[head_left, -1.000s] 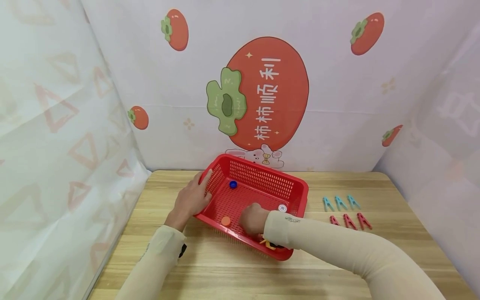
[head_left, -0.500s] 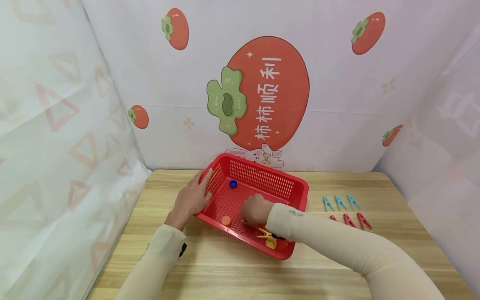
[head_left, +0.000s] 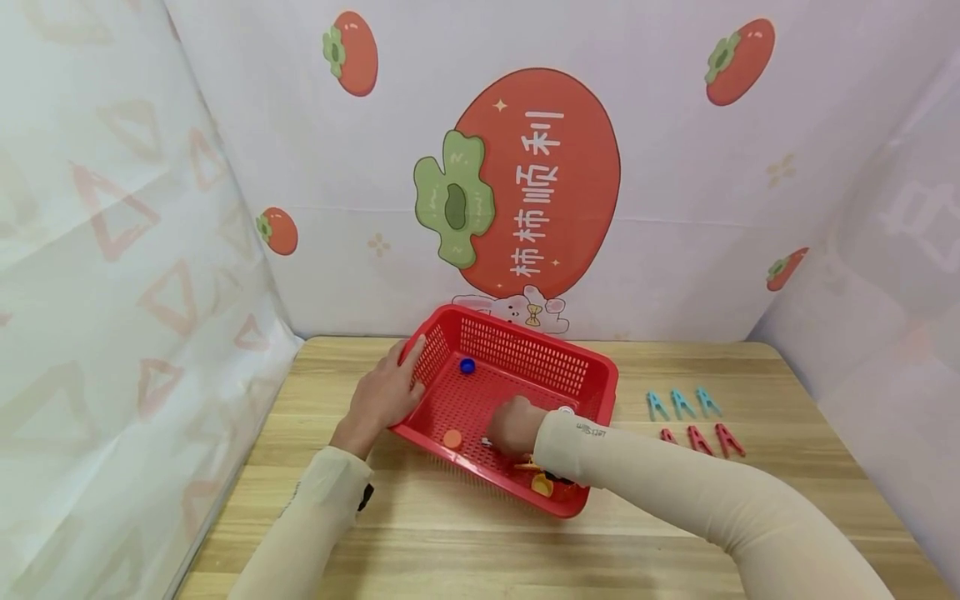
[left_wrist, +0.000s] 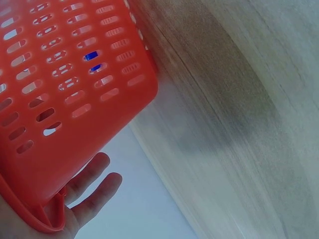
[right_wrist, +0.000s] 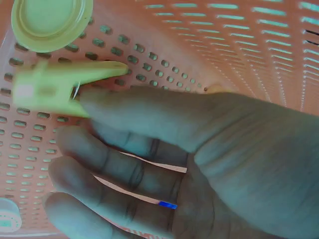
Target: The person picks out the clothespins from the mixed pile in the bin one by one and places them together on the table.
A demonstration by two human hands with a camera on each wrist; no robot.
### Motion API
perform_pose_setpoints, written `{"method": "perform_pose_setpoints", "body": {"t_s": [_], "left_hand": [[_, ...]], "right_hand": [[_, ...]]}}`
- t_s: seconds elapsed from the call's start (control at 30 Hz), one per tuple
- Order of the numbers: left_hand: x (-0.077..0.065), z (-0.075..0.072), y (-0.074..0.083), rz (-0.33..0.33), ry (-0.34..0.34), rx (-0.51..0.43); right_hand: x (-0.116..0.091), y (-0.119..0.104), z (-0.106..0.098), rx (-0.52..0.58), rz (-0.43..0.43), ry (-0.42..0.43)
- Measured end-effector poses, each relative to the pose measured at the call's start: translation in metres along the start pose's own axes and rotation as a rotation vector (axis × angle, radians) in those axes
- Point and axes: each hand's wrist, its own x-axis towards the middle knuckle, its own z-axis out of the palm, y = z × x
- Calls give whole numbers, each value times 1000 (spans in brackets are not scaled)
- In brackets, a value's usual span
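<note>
A red plastic basket (head_left: 487, 392) with perforated walls stands skewed on the table. My left hand (head_left: 382, 400) grips its left rim; in the left wrist view two fingers (left_wrist: 102, 191) stretch along the outside wall. My right hand (head_left: 517, 425) reaches down inside, its fingertips hidden from the head view. In the right wrist view its thumb and index finger pinch one leg of a yellow clothespin (right_wrist: 42, 89), the other fingers loosely bent. Beside the clothespin lies a yellow bottle cap (right_wrist: 50, 22). An orange cap (head_left: 452, 439) and a blue cap (head_left: 467, 366) also lie in the basket.
Right of the basket, several clothespins lie in two rows on the table: light blue ones (head_left: 681, 404) behind, red ones (head_left: 699, 441) in front. A white cap (head_left: 567, 411) and a small whitish piece (head_left: 486, 442) are in the basket. Printed cloth (head_left: 337, 275) hangs behind.
My right hand has shifted slightly to the right inside the basket, onto the yellow clothespin. The whitish piece near its fingers has come into view. My left hand stays on the rim.
</note>
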Motion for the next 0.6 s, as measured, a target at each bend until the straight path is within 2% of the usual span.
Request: {"method": "perform_pose_setpoints", "body": {"t_s": [0.17,0.33,0.6], "left_hand": [[0,-1,1,1,1,4],[0,-1,-1,3,0,2],[1,0,-2,9,0,10]], "right_hand": [[3,3,2,-53,-23,58],[8,1,2,-64,-2,33],[6,-10,3,-206,23,78]]}}
